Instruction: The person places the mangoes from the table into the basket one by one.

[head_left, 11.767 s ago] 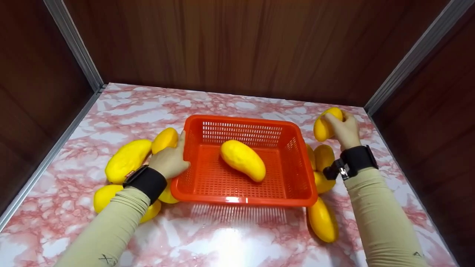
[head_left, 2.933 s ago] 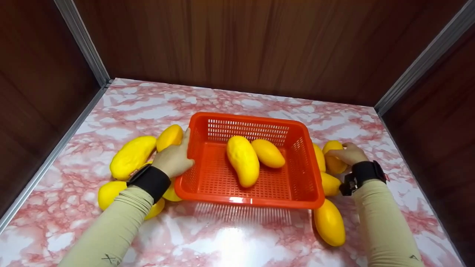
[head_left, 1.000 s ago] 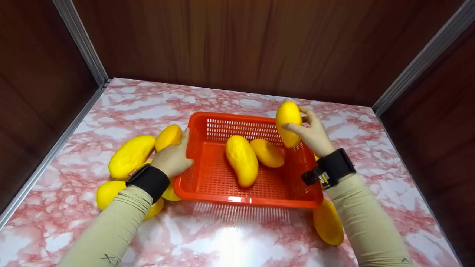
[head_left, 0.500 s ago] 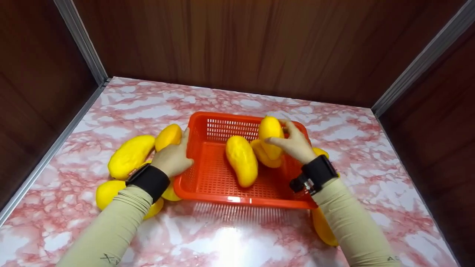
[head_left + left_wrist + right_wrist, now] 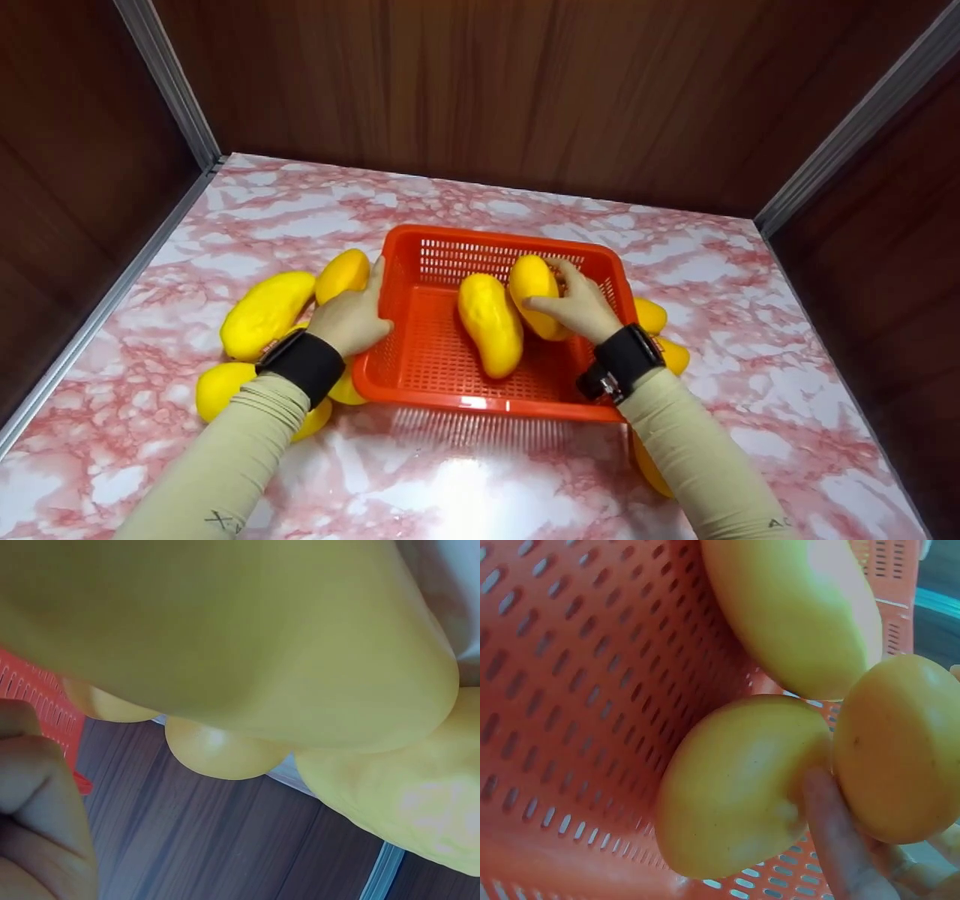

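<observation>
An orange-red plastic basket [image 5: 450, 382] with slotted walls stands mid-table. My left hand [image 5: 349, 322] holds its left rim, thumb over the edge; in the left wrist view only part of that hand [image 5: 41, 802] shows beside the basket. Inside the basket, my right hand [image 5: 581, 304] grips a yellow mango [image 5: 532, 277] between thumb and fingers. The right wrist view has this held mango [image 5: 900, 754] right against another mango [image 5: 739, 795], which the head view mostly hides. A larger, curved mango [image 5: 491, 326] lies to their left on the basket floor.
Several mangoes lie left of the basket, among them a big lumpy one [image 5: 266, 315] and a smaller one [image 5: 343, 274]. To its right are more mangoes, one [image 5: 649, 315] close to the wall, another [image 5: 649, 465] partly under my right forearm. Brown panels [image 5: 480, 90] enclose the marbled table [image 5: 420, 487].
My right hand took a mango from right of the basket, lifted it over the right rim and lowered it beside the two inside. The left hand stays at the left rim.
</observation>
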